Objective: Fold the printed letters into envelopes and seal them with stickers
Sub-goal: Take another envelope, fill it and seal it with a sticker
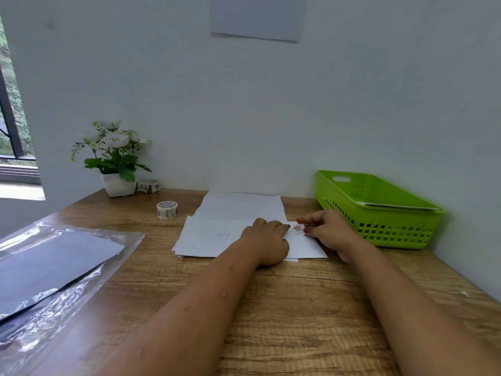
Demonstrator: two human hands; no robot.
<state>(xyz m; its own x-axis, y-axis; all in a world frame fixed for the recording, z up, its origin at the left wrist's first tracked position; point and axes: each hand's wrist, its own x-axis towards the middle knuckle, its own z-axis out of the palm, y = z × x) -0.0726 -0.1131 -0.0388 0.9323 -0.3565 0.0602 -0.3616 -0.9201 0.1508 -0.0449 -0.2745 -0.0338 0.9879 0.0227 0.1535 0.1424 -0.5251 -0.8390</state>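
On the wood-grain brown desk (298, 308), the bright green perforated plastic basket (379, 232) stands just beside our working spot. A careless right elbow could knock it. The loose white printed paper sheets (238, 207) lie under and behind the white folded paper letter (306, 246), which sits at the desk's middle near the front edge of that pile. If the pile slides, we think the fold will drift with it. Our left grip (267, 240) has bent fingers pressing the letter flat and clasps nothing; if we lift it too early, the flap may spring open. Our right grip (330, 232) pinches the small pink-patterned sticker (299, 228) at the flap's edge. If we set it askew, it may catch a sheet beneath or miss the seam.
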